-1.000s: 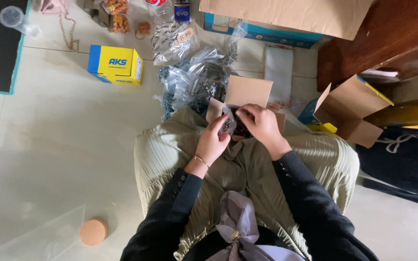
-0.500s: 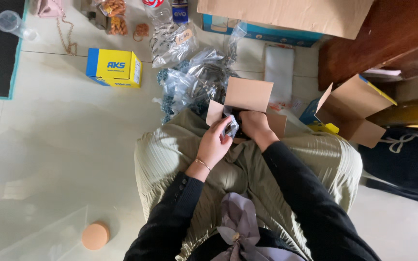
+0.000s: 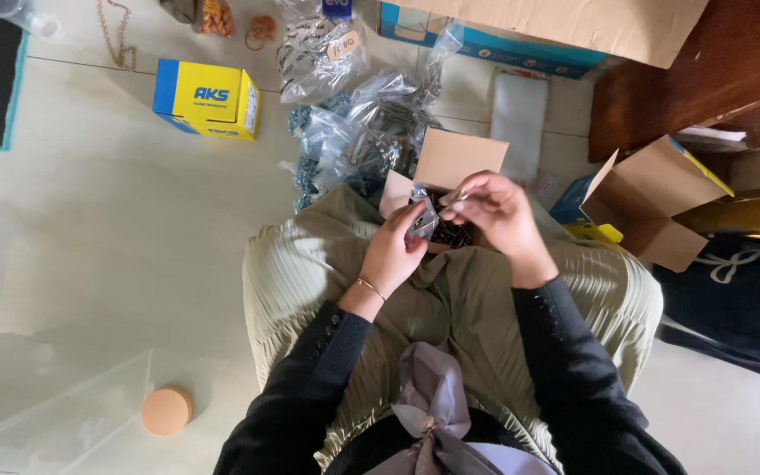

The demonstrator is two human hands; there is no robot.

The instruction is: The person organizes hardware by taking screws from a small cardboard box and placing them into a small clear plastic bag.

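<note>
The left hand [image 3: 393, 255] is pinching a small clear plastic bag [image 3: 422, 220] just above its fingertips, while the right hand [image 3: 496, 209], just beside it, is pinching a small metal piece at the bag's mouth. Beneath both hands an open cardboard box [image 3: 450, 163] is holding many dark pieces, so filling looks barely begun.

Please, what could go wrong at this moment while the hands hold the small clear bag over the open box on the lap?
The small clear bag, pinched between the left hand and right hand, could tip and spill its small parts. The open cardboard box rests on the lap and may slide off. Anything dropped could get lost among the plastic bags on the floor.
</note>
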